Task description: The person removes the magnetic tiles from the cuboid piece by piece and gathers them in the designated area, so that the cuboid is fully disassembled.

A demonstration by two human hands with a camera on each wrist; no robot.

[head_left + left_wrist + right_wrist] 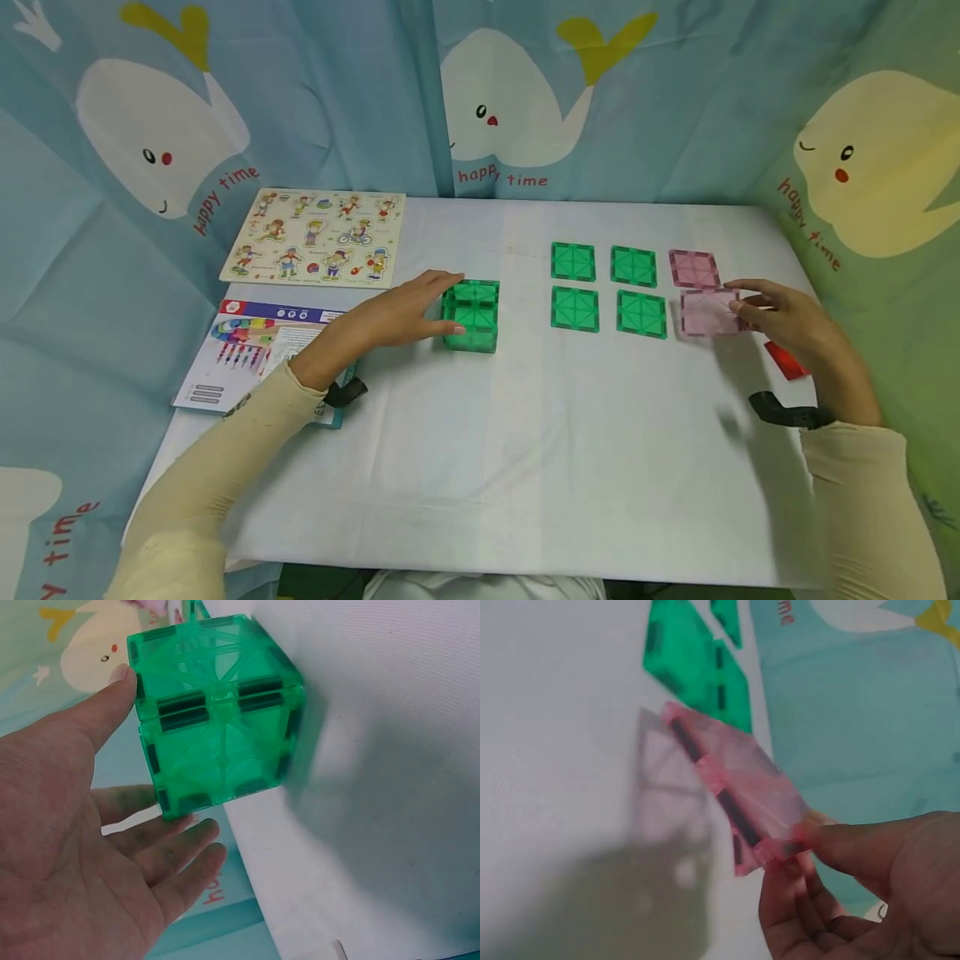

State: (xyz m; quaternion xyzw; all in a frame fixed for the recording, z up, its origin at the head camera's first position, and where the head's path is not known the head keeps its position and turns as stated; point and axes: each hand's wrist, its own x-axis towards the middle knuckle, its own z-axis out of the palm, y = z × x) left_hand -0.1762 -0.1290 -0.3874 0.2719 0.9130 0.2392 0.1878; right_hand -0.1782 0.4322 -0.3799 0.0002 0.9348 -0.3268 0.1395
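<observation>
In the head view my left hand [393, 312] reaches to a box of green magnetic tiles [480, 317] standing on the table. Thumb and fingers are spread along its left side, the thumb at the near face and the fingers toward the far edge. The left wrist view shows the thumb tip right at the edge of the green box [217, 712]. On the right, my right hand [787, 321] pinches a pink magnetic tile [703, 313] by one edge. The pink tile [735, 772] tilts above the table, its shadow beside it.
Several green tiles [574, 308] lie in two rows, with another pink tile [693, 269] to their right. A red piece [787, 361] lies under the right wrist. At the left are a picture board [315, 237] and a printed booklet [202, 375]. Curtains [360, 100] edge the table.
</observation>
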